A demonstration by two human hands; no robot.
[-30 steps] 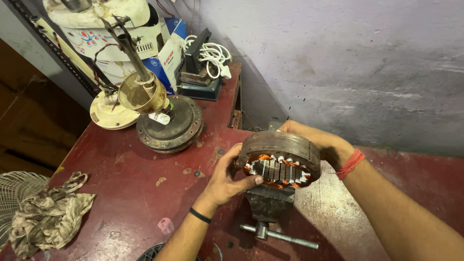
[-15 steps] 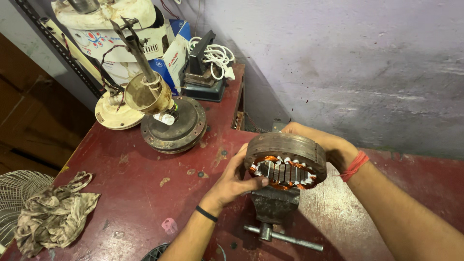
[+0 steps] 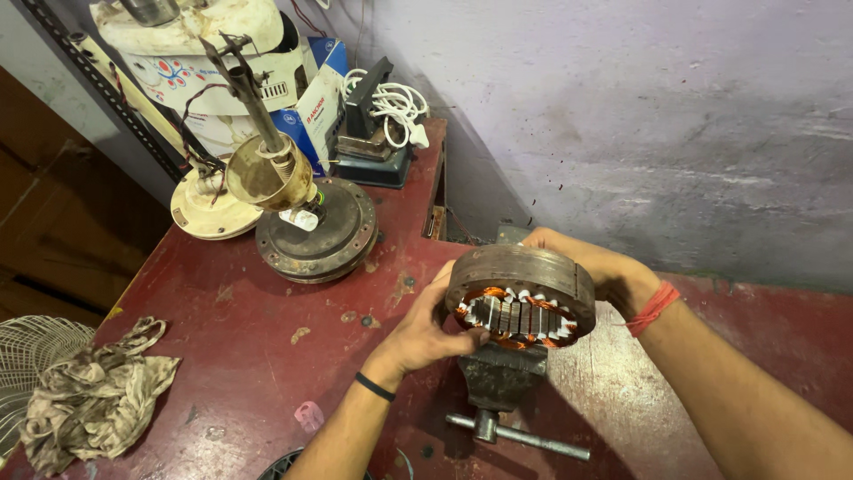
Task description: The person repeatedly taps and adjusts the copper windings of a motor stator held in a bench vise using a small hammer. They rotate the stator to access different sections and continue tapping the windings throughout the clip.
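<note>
Stator ring (image 3: 520, 293), a round rusty motor part with copper windings showing inside, sits gripped between both my hands just above a small bench vise (image 3: 499, 378) near the middle of a dark red workbench (image 3: 240, 347). My left hand (image 3: 425, 331) clasps its left rim, thumb by the windings; my right hand (image 3: 597, 267) wraps over the far right edge, fingers closed on the metal. The vise handle (image 3: 520, 434) juts toward the near table edge. Left of my hands lies open tabletop, then a crumpled dirty rag (image 3: 93, 400) at the left edge. Further back stands a rusty fan motor housing (image 3: 315, 231) with an upright shaft, and a coiled white cable (image 3: 391, 102) by the grey wall (image 3: 666, 124)
</note>
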